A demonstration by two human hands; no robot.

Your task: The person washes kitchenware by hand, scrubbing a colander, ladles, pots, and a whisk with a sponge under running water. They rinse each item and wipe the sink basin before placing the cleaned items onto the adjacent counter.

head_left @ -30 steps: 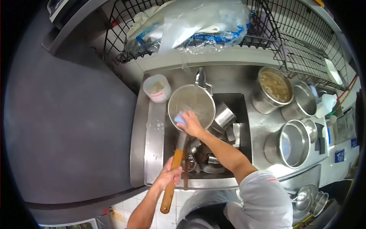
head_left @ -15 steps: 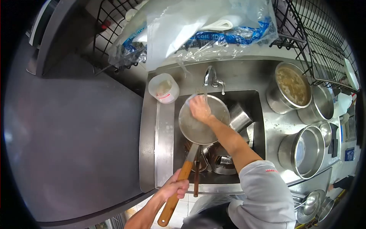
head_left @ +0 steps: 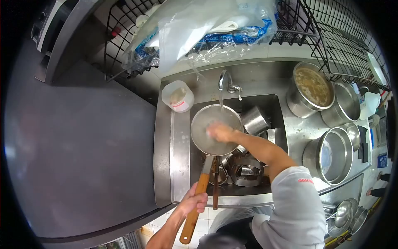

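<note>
My left hand is wrapped round the wooden handle of a round, fine-mesh strainer or pan. Over the sink, its round part sits beneath the tap, and water runs down near its far rim. My right hand is inside it, close to the middle, blurred by motion; whether it holds anything is hidden. Steel pots lie in the sink to the right and below. A second, thinner handle lies beside the wooden one.
A white plastic tub stands at the sink's back left. On the right counter are a pot of brownish liquid and a wide steel pot. Wire racks and plastic bags hang above. Another person's legs show at far right.
My right hand has moved from the far rim toward the middle of the round part. The view has shifted slightly. My left hand keeps its grip.
</note>
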